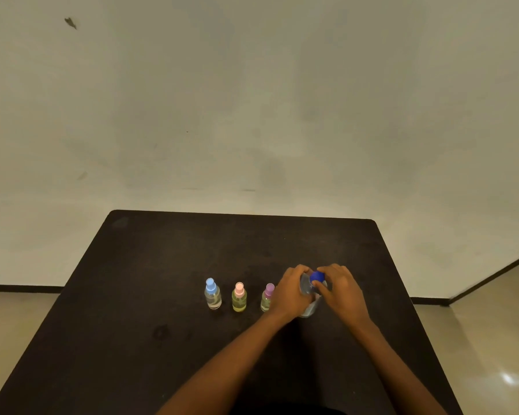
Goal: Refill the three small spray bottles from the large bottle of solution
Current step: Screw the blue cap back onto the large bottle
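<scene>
Three small spray bottles stand upright in a row on the black table [162, 265]: one with a blue cap [212, 294], one with a pink cap [239, 297] and one with a purple cap [267, 296], the last partly hidden behind my left hand. To their right stands the large clear bottle [307, 290]. My left hand [289, 292] grips its body. My right hand [340, 287] pinches its dark blue cap [317, 277] with curled fingers.
The table's far edge meets a plain pale wall [252, 100]. Pale floor [492, 339] shows to the right and left of the table. A dark door or panel edge [492, 277] stands at the far right.
</scene>
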Action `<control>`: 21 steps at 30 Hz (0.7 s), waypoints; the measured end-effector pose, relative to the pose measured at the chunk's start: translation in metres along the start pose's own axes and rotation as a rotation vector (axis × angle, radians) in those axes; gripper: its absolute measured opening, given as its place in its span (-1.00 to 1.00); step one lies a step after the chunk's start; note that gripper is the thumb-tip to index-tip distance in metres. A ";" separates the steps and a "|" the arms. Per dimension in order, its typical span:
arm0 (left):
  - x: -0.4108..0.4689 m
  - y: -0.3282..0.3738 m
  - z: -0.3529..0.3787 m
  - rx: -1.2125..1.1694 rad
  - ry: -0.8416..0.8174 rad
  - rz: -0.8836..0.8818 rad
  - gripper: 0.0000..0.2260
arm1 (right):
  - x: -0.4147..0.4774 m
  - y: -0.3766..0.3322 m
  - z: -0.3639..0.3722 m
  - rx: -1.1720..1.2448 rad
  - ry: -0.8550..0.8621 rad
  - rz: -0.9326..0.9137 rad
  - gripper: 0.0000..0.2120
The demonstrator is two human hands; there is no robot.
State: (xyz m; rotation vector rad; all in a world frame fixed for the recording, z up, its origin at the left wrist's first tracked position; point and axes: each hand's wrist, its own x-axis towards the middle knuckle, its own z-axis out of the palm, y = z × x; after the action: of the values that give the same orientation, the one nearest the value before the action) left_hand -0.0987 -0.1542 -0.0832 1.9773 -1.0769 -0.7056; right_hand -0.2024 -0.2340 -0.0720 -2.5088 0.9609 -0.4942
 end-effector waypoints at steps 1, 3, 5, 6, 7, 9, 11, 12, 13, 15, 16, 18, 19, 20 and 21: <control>0.001 0.000 -0.001 -0.001 -0.004 0.000 -0.66 | 0.000 -0.002 0.000 0.003 0.015 0.016 -0.76; 0.001 0.000 -0.001 0.001 -0.005 0.018 -0.67 | -0.001 -0.008 0.000 -0.002 0.052 0.052 -0.80; 0.001 -0.001 -0.001 -0.031 0.005 0.033 -0.69 | -0.002 -0.013 0.003 0.019 0.083 0.108 -0.80; 0.001 -0.002 -0.001 -0.038 0.014 0.044 -0.70 | -0.002 -0.015 0.004 0.045 0.093 0.137 -0.80; 0.000 -0.002 -0.001 -0.031 0.016 0.046 -0.71 | -0.002 -0.016 0.005 0.068 0.098 0.161 -0.80; 0.000 -0.003 -0.001 -0.024 0.025 0.054 -0.73 | 0.000 -0.018 0.006 0.085 0.062 0.210 -0.79; 0.000 -0.003 0.000 -0.048 0.019 0.058 -0.74 | 0.003 -0.017 0.005 0.049 -0.018 0.243 -0.72; -0.001 -0.002 0.000 -0.061 0.011 0.055 -0.73 | 0.005 -0.015 0.004 0.034 -0.063 0.256 -0.61; -0.001 -0.003 0.000 -0.069 0.007 0.052 -0.71 | 0.007 -0.014 0.001 0.043 -0.102 0.260 -0.47; 0.000 -0.004 0.000 -0.069 0.005 0.049 -0.68 | 0.008 -0.012 -0.004 0.075 -0.157 0.207 -0.35; 0.000 -0.004 -0.001 -0.062 0.007 0.050 -0.66 | 0.008 -0.010 -0.006 0.071 -0.170 0.152 -0.39; 0.000 -0.004 0.000 -0.069 0.014 0.054 -0.65 | 0.008 -0.005 -0.008 0.026 -0.178 0.043 -0.56; 0.000 -0.005 0.001 -0.071 0.016 0.051 -0.64 | 0.008 -0.004 -0.009 0.013 -0.169 0.011 -0.63; 0.000 -0.005 0.001 -0.070 0.014 0.040 -0.64 | 0.008 -0.002 -0.008 0.010 -0.159 -0.006 -0.68; 0.000 -0.005 0.002 -0.069 0.013 0.031 -0.63 | 0.008 -0.001 -0.008 0.015 -0.147 -0.020 -0.71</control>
State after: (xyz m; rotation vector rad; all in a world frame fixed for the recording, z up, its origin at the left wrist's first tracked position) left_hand -0.0979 -0.1533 -0.0879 1.8999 -1.0594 -0.7034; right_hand -0.1999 -0.2409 -0.0638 -2.5042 0.8737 -0.3160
